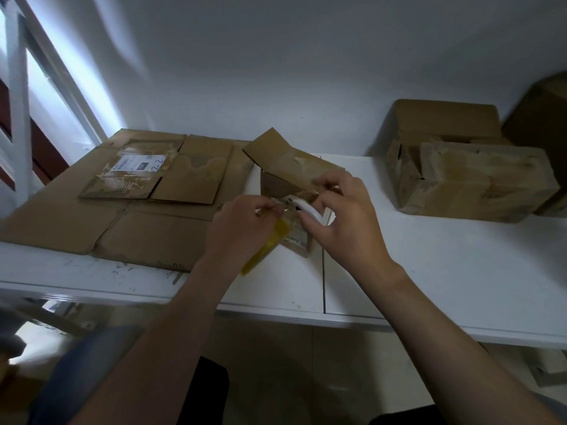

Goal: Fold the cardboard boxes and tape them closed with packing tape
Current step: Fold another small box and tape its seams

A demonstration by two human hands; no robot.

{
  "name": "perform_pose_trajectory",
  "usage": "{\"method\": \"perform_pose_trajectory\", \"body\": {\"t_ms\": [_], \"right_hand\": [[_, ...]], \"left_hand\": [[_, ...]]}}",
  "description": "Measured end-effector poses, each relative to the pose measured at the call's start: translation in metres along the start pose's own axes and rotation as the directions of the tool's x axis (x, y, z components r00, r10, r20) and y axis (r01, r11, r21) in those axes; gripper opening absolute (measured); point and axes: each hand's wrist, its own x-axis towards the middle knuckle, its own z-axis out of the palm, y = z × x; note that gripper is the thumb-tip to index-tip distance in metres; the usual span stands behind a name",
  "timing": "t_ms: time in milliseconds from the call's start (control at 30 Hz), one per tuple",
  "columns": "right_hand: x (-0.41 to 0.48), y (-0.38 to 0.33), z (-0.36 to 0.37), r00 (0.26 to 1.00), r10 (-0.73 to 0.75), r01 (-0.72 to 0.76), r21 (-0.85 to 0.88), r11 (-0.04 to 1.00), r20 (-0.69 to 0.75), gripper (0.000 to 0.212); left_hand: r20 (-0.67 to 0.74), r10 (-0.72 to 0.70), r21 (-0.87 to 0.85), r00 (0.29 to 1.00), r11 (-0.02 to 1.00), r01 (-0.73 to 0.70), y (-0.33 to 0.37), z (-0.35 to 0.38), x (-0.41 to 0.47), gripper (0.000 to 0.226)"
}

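Cardboard takes up most of the white table point(429, 265): a large flattened sheet point(61, 222) covers its left part, with a smaller flattened box point(190, 173) carrying a shipping label point(135, 164) lying on top. At the right, well apart, two worn made-up boxes point(478, 179) sit against the wall. Between these groups, near the table's middle, stands the small box point(285, 176), one flap tilted up toward the wall. Both hands meet just in front of it and hide its near side. The left hand point(242, 225) pinches a yellowish strip of tape point(270, 240) that hangs down past the wrist. The right hand point(346, 222) curls its fingers around a white tape roll point(310, 211), held close against the box.
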Motion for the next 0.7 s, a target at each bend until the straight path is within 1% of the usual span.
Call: {"method": "perform_pose_trajectory", "body": {"t_ms": [200,300,367,433,500,567,600,633,700], "right_hand": [[0.007,-0.001,0.005,1.0,-0.008,0.007,-0.064,0.998,-0.009,0.025],[0.011,-0.005,0.008,1.0,-0.022,0.021,-0.122,0.992,-0.001,0.025],[0.014,-0.005,0.006,0.999,-0.028,0.034,-0.154,0.988,0.038,0.025],[0.017,-0.001,0.001,0.993,-0.04,0.058,-0.169,0.984,0.112,0.023],[0.016,0.006,-0.006,0.977,-0.089,0.124,-0.179,0.976,0.193,0.023],[0.013,0.013,-0.01,0.955,-0.155,0.196,-0.149,0.969,0.253,0.024],[0.012,0.016,-0.011,0.948,-0.184,0.218,-0.111,0.97,0.26,0.024],[0.009,0.018,-0.012,0.948,-0.204,0.224,-0.057,0.973,0.245,0.024],[0.003,0.022,-0.013,0.971,-0.199,0.197,0.029,0.98,0.135,0.023]], "left_hand": [[0.002,0.019,0.009,1.0,1.0,-0.019,-0.002,0.0,0.001,0.025],[0.004,0.03,0.016,1.0,0.999,-0.03,-0.003,0.0,0.002,0.025],[0.002,0.017,0.013,1.0,1.0,-0.017,-0.003,0.0,0.002,0.025],[-0.003,-0.007,0.012,1.0,1.0,0.007,-0.005,-0.001,0.004,0.025],[-0.006,-0.036,0.014,0.999,0.999,0.036,-0.008,-0.003,0.006,0.02],[-0.017,-0.044,0.015,0.999,0.999,0.045,-0.013,-0.005,0.007,0.016],[-0.02,-0.043,0.014,0.999,0.999,0.044,-0.014,-0.006,0.006,0.017],[-0.017,-0.042,0.013,0.999,0.999,0.042,-0.015,-0.006,0.005,0.019],[0.008,-0.039,0.015,0.999,0.999,0.038,-0.015,-0.008,0.003,0.02]]}}
